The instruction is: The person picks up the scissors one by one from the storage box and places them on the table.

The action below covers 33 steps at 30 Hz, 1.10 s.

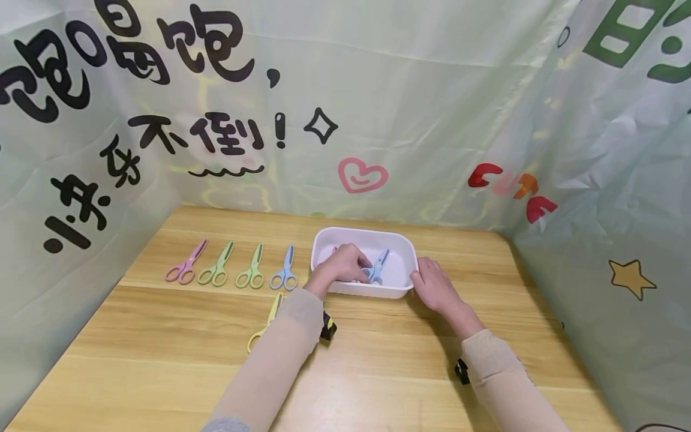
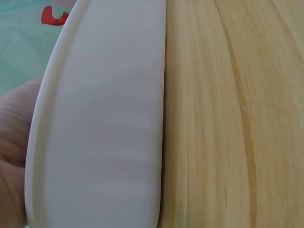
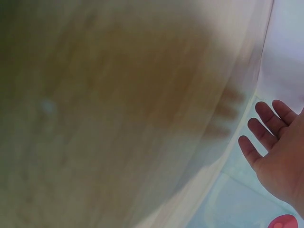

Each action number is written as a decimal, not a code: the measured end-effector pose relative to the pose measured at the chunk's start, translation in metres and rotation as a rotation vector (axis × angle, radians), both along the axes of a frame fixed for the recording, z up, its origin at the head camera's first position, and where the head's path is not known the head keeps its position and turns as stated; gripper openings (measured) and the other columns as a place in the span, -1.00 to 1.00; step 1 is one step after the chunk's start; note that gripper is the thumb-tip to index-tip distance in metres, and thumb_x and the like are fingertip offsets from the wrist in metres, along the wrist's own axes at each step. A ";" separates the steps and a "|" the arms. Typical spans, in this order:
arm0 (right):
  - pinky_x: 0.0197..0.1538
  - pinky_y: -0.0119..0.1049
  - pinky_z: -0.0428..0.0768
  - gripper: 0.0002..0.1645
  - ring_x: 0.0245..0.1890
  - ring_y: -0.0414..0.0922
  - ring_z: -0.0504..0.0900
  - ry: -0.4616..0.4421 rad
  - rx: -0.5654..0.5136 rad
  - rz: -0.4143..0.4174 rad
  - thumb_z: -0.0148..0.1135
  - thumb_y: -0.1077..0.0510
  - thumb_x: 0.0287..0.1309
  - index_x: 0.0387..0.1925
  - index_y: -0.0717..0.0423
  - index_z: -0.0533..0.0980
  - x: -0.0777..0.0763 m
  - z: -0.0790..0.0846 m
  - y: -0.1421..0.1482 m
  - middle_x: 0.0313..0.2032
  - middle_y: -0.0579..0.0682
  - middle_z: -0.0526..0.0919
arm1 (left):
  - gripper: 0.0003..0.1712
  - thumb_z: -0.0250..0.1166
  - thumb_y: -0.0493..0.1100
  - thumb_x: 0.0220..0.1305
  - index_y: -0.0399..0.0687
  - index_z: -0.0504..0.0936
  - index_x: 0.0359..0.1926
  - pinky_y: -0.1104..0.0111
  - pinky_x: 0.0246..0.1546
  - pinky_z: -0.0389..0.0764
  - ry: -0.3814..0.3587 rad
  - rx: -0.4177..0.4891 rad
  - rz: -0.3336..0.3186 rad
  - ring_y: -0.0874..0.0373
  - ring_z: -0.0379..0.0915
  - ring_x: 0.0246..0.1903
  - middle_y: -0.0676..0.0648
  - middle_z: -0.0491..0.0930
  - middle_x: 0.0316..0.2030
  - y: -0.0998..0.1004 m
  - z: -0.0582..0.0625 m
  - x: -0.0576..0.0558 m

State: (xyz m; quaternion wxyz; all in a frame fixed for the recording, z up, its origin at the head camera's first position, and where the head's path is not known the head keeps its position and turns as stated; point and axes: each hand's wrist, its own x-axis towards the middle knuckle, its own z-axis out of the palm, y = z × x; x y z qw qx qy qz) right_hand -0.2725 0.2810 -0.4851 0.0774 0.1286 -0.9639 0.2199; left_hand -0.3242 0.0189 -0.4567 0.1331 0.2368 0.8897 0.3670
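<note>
My left hand [image 1: 345, 263] reaches down into a white plastic bin [image 1: 363, 291], its fingers bent over the bottom. Right at its fingertips lie blue scissors [image 1: 380, 267], blades toward the back right. Bits of pink show beside and under this hand; its palm side is hidden, and I cannot tell whether it grips anything. The left wrist view has the bin's outer wall [image 2: 104, 114] close up, the hand behind the rim. Against the bin's right end rests my right hand [image 1: 435, 285], thumb at the rim. In the right wrist view its fingers [image 3: 264, 135] are extended and spread.
Left of the bin stand out, in a row, pink scissors [image 1: 186, 264], green scissors [image 1: 218, 264], lighter green scissors [image 1: 252, 267] and blue scissors [image 1: 286, 268]. Yellow scissors [image 1: 267, 324] lie nearer, partly behind my left sleeve. Printed curtains [image 1: 421, 120] enclose the wooden table [image 1: 135, 360].
</note>
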 end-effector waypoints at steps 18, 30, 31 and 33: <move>0.08 0.19 0.48 -0.54 0.01 0.25 0.46 0.000 -0.009 0.013 -0.18 0.12 0.43 0.07 0.41 0.45 -0.001 0.000 0.001 0.00 0.31 0.56 | -0.58 0.58 -0.29 0.02 -0.20 0.80 -0.02 0.42 -0.17 0.67 -0.007 0.111 0.075 0.19 0.65 -0.25 -0.07 0.80 -0.18 -0.009 0.008 0.009; 0.13 0.21 0.45 -0.52 0.05 0.25 0.45 -0.018 -0.018 0.011 -0.20 0.12 0.44 0.09 0.42 0.45 -0.001 0.000 0.000 0.03 0.32 0.56 | -0.61 0.59 -0.25 0.04 -0.17 0.83 -0.04 0.44 -0.22 0.64 0.052 0.171 0.129 0.20 0.60 -0.24 -0.05 0.76 -0.21 -0.018 0.011 0.015; 0.14 0.21 0.45 -0.52 0.06 0.25 0.45 -0.018 -0.016 0.012 -0.20 0.13 0.44 0.09 0.42 0.45 -0.001 -0.001 0.001 0.04 0.31 0.56 | -0.61 0.59 -0.25 0.03 -0.16 0.83 -0.04 0.44 -0.25 0.65 0.056 0.179 0.135 0.19 0.59 -0.25 -0.05 0.74 -0.21 -0.019 0.012 0.015; 0.15 0.20 0.45 -0.54 0.06 0.25 0.45 -0.024 -0.009 0.010 -0.20 0.13 0.45 0.08 0.40 0.45 -0.002 0.000 0.001 0.03 0.30 0.56 | -0.60 0.59 -0.27 0.03 -0.16 0.82 -0.03 0.43 -0.32 0.67 0.048 0.205 0.146 0.19 0.59 -0.26 -0.06 0.70 -0.21 -0.021 0.013 0.016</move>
